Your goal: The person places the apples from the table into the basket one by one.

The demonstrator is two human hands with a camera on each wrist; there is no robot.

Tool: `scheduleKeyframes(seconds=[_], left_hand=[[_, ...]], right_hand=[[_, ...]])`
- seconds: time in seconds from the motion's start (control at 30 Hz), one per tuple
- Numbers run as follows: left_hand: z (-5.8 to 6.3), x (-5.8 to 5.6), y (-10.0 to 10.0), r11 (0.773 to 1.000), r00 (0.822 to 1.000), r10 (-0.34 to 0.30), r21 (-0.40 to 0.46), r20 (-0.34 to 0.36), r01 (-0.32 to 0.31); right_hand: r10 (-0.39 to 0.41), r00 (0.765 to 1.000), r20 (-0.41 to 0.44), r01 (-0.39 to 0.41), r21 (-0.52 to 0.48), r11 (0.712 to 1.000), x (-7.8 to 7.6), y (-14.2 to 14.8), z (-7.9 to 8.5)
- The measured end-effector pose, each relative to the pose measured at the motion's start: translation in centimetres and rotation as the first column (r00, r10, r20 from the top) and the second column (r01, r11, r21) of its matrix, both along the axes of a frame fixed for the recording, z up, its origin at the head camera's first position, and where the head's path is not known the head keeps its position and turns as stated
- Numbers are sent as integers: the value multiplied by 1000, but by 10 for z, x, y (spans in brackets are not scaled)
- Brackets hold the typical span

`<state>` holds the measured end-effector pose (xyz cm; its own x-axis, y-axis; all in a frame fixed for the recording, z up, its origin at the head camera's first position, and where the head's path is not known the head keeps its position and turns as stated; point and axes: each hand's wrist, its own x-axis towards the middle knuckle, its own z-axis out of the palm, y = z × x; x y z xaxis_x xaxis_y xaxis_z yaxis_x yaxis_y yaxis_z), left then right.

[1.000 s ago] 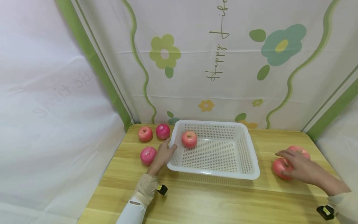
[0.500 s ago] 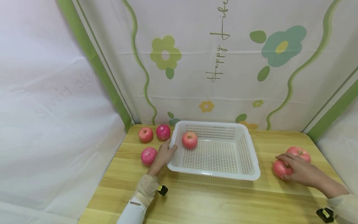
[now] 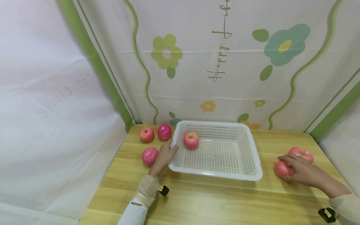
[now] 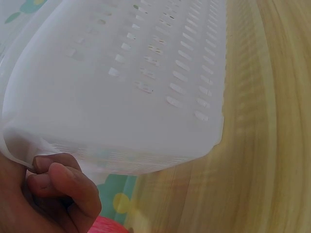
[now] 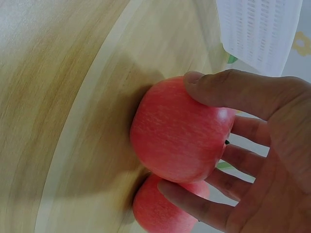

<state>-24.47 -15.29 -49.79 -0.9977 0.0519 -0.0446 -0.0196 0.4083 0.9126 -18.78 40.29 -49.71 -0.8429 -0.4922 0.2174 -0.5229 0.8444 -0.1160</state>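
My left hand [image 3: 166, 154] grips the left rim of a white perforated plastic basket [image 3: 212, 176]. In the left wrist view its curled fingers [image 4: 73, 187] hook round the rim beside the basket wall [image 4: 97, 97]. On the right, my right hand [image 3: 303, 172] holds a red apple [image 3: 283, 169] from above, low at the table. The right wrist view shows the thumb on one side of this apple [image 5: 180, 133] and the fingers round the other. A second red apple [image 3: 301, 152] sits right behind it. One apple [image 3: 191, 140] lies inside the basket, towards its left end.
Left of the basket, a red apple [image 3: 147, 134] and two darker pink round fruits stand on the wooden table [image 3: 213, 206]: one at the back [image 3: 164, 132], one nearer [image 3: 150, 156]. A printed curtain [image 3: 191, 87] hangs close behind the table.
My right thumb and fingers have drawn in around the nearer right apple, which stays in place. The left hand keeps its grip on the basket rim.
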Motion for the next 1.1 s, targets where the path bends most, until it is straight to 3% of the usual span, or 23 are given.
scheduleKeyframes(seconds=[0.23,0.63,1.1], left_hand=[[-3,-1,1,1000,1000,-15,-3,21,15],[-3,2,1,1000,1000,-10,6,8,10],[0,1,0,1000,1000,-3,-3,15,3]], right_hand=[[-21,999,42,21,4,1000,1,3,1],[1,1000,-13,-1,-12,1000,2,5,-5],[-14,1000,-15,14,-15,1000,-3,2,-3]])
